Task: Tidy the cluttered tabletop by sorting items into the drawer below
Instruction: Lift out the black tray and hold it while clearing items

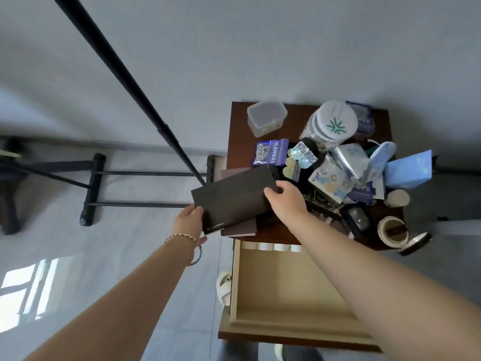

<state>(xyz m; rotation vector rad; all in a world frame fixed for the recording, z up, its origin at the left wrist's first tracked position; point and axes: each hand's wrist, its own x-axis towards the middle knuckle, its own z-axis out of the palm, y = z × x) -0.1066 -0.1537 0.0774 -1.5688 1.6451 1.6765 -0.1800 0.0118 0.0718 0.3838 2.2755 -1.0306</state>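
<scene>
Holding the flat dark box (234, 198) by both ends, I have it over the near left corner of the worktop (236, 131), partly past the edge, with the open drawer (291, 287) just near of it. My left hand (188, 221) has its fingers closed on the near left corner; my right hand (285, 198) pinches the right edge, thumb on top. It looks stiff, light and smooth, maybe slippery, so I judge opposite edges the safest hold. Smaller brownish cases (240, 227) lie beneath it.
</scene>
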